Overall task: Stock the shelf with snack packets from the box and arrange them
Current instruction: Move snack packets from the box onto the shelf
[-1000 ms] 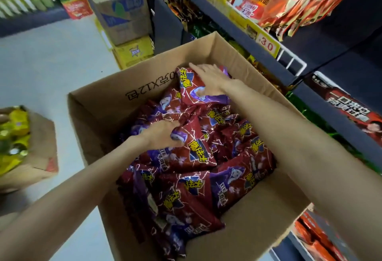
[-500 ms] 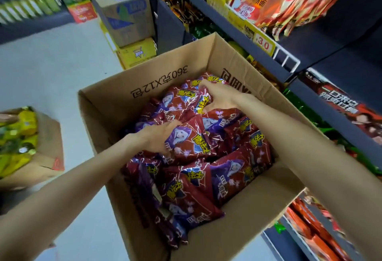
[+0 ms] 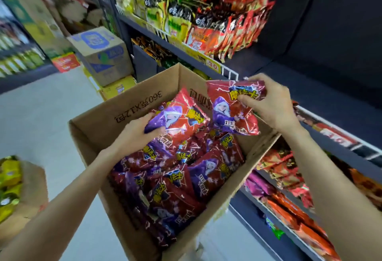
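An open cardboard box (image 3: 132, 103) stands in front of me, filled with several red and purple snack packets (image 3: 186, 180). My left hand (image 3: 136, 131) grips one packet (image 3: 182, 120) by its lower edge, lifted just above the pile. My right hand (image 3: 270, 103) holds a second packet (image 3: 229, 112) by its top, raised over the box's right rim, close to the dark shelf (image 3: 310, 74) on the right. That shelf's level behind my right hand looks bare and dark.
Upper shelf rows carry yellow, black and red packets (image 3: 206, 19) behind a white wire rail (image 3: 229, 73). Lower rows hold orange and pink packets (image 3: 289, 188). Stacked cartons (image 3: 103, 58) stand on the floor behind the box. A second box with yellow packets (image 3: 12, 180) sits at left.
Both hands have come up out of the pile, each with a packet. The right hand rose toward the shelf. The view tilted up, showing more of the shelves.
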The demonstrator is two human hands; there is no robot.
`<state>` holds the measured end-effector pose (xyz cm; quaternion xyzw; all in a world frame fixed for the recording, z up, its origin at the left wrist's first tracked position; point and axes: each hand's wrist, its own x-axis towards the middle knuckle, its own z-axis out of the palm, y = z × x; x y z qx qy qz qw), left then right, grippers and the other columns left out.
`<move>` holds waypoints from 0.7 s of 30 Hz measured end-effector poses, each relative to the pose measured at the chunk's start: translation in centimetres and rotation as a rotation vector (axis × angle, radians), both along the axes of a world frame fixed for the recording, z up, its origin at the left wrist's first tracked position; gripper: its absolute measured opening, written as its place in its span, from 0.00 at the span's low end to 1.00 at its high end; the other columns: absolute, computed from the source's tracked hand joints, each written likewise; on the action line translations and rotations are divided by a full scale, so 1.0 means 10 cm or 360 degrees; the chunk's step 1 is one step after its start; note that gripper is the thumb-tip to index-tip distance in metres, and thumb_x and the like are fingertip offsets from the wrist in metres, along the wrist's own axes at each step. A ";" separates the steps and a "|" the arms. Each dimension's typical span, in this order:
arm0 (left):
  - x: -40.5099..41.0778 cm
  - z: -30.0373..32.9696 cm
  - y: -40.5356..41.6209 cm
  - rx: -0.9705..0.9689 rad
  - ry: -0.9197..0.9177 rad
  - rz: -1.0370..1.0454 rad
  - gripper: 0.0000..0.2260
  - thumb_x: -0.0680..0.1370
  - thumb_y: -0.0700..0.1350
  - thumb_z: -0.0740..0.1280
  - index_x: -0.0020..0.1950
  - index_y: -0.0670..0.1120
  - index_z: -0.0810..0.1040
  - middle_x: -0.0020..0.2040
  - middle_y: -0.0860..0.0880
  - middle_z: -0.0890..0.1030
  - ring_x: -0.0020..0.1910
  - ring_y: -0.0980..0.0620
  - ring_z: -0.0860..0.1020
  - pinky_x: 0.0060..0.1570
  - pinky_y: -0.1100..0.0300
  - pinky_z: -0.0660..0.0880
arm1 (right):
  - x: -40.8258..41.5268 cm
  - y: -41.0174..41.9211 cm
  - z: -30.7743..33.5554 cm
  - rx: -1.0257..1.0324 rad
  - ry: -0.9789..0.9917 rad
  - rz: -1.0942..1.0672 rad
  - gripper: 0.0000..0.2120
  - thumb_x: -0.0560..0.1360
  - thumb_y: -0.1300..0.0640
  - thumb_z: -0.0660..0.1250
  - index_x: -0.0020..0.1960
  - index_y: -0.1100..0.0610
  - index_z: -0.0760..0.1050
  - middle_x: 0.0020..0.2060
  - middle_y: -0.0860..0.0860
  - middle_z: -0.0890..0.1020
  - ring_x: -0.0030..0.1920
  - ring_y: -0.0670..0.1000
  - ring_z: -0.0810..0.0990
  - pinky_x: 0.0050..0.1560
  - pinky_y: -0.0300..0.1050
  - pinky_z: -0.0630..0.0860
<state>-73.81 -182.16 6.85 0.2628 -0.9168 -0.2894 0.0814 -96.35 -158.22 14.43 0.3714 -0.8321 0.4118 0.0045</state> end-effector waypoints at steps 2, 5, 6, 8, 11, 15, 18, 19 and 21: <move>-0.08 0.17 0.29 0.0244 0.0347 0.0052 0.11 0.76 0.55 0.67 0.57 0.56 0.74 0.51 0.59 0.81 0.50 0.63 0.77 0.54 0.56 0.72 | 0.02 0.43 0.12 -0.0162 -0.0048 -0.0127 0.16 0.69 0.55 0.74 0.53 0.51 0.72 0.39 0.39 0.78 0.36 0.36 0.76 0.40 0.28 0.70; -0.32 0.36 0.76 0.0686 0.0631 -0.0034 0.14 0.75 0.52 0.69 0.58 0.60 0.73 0.54 0.63 0.80 0.55 0.65 0.76 0.61 0.57 0.70 | 0.01 1.08 0.23 -0.0379 -0.0238 -0.0231 0.15 0.69 0.56 0.75 0.51 0.50 0.71 0.38 0.43 0.79 0.35 0.39 0.77 0.41 0.38 0.75; -0.42 0.44 0.94 0.0778 0.0670 -0.0091 0.20 0.73 0.55 0.70 0.64 0.57 0.71 0.60 0.60 0.78 0.60 0.61 0.75 0.63 0.55 0.69 | 0.02 1.29 0.27 -0.0461 -0.0306 -0.0265 0.14 0.70 0.56 0.75 0.50 0.49 0.71 0.39 0.46 0.80 0.37 0.43 0.78 0.41 0.44 0.77; -0.65 0.57 1.33 0.0908 0.0744 -0.0202 0.25 0.73 0.52 0.71 0.68 0.53 0.67 0.64 0.57 0.75 0.62 0.62 0.73 0.64 0.58 0.70 | 0.04 1.72 0.37 -0.0634 -0.0386 -0.0338 0.12 0.71 0.57 0.73 0.47 0.47 0.71 0.41 0.49 0.81 0.39 0.47 0.81 0.40 0.46 0.79; -1.01 0.76 1.98 0.0982 0.0812 -0.0394 0.21 0.75 0.41 0.70 0.63 0.55 0.67 0.59 0.58 0.75 0.56 0.66 0.76 0.55 0.68 0.73 | 0.07 2.37 0.55 -0.0833 -0.0397 -0.0452 0.11 0.74 0.60 0.70 0.45 0.48 0.69 0.41 0.49 0.82 0.40 0.45 0.83 0.37 0.40 0.79; -1.45 0.84 2.84 0.1100 0.0834 -0.0562 0.20 0.78 0.37 0.64 0.66 0.51 0.64 0.57 0.56 0.77 0.52 0.64 0.78 0.47 0.69 0.75 | 0.07 3.26 0.76 -0.0812 -0.0228 -0.0643 0.12 0.74 0.59 0.70 0.43 0.46 0.68 0.42 0.48 0.81 0.43 0.45 0.83 0.38 0.39 0.80; -1.75 0.88 3.41 0.1061 0.0834 -0.0628 0.20 0.77 0.38 0.67 0.64 0.53 0.66 0.56 0.56 0.77 0.51 0.64 0.78 0.54 0.63 0.76 | 0.05 3.91 0.93 -0.0772 -0.0039 -0.0760 0.13 0.73 0.60 0.71 0.44 0.46 0.68 0.40 0.46 0.80 0.40 0.41 0.82 0.41 0.39 0.79; -1.85 0.90 3.58 0.1031 0.0825 -0.0669 0.19 0.76 0.40 0.69 0.61 0.56 0.67 0.56 0.57 0.78 0.52 0.62 0.78 0.57 0.58 0.75 | 0.03 4.10 0.99 -0.0739 0.0040 -0.0796 0.13 0.73 0.61 0.71 0.44 0.47 0.69 0.39 0.45 0.79 0.38 0.39 0.80 0.41 0.37 0.78; -2.03 0.90 3.87 0.0950 0.0821 -0.0724 0.17 0.72 0.46 0.71 0.56 0.57 0.68 0.55 0.56 0.78 0.54 0.58 0.78 0.59 0.51 0.74 | -0.03 4.43 1.07 -0.0653 0.0190 -0.0850 0.12 0.72 0.62 0.72 0.46 0.52 0.69 0.35 0.43 0.76 0.33 0.35 0.75 0.38 0.29 0.72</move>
